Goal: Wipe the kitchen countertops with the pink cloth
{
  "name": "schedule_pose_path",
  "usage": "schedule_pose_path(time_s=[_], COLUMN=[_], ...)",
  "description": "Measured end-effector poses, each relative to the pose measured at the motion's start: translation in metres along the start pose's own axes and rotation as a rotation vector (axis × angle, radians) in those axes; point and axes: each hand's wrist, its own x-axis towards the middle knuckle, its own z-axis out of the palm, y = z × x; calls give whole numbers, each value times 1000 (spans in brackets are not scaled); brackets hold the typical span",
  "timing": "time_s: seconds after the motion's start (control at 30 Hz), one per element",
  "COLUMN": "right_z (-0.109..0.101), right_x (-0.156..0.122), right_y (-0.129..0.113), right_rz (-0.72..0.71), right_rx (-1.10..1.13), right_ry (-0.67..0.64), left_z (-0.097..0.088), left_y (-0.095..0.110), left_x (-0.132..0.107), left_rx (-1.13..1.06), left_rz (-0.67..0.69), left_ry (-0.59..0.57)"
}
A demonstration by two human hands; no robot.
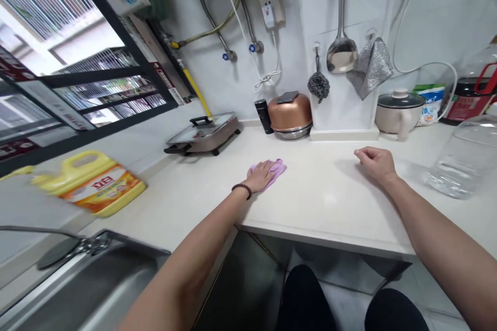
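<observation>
A pinkish-purple cloth [276, 169] lies bunched on the white countertop [306, 201]. My left hand [261, 176], with a dark bead bracelet at the wrist, presses down on the cloth, and some of it sticks out past the fingers. Farther right, my right hand [376, 164] is held in a loose fist over the counter, with nothing visible in it. Whether that fist touches the surface I cannot tell. Nearest to it stand a lidded cream pot [399, 111] and a large clear plastic bottle [462, 160].
Along the wall are an electric griddle [204, 134], a black cylinder [264, 116] and a copper-coloured bowl [290, 114]. A ladle [342, 51], a scrubber [319, 85] and a silver cloth [373, 67] hang above. A yellow detergent jug [93, 183] stands near the sink [97, 279].
</observation>
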Motion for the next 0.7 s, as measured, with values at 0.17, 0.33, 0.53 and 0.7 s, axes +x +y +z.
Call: schedule_pose_path(time_s=[0.17, 0.33, 0.53, 0.7], right_z=[6, 8, 3, -3], right_x=[1, 3, 2, 4], right_y=[-3, -6, 0, 6], right_rz=[7, 25, 84, 136], right_rx=[40, 84, 109, 103], right_ry=[17, 21, 28, 41], left_z=[4, 5, 8, 17], left_y=[22, 84, 200, 264], left_x=[-47, -73, -67, -50], left_rx=[-45, -46, 10, 94], left_rz=[213, 564, 938, 1023], left_ry=[-48, -130, -143, -104])
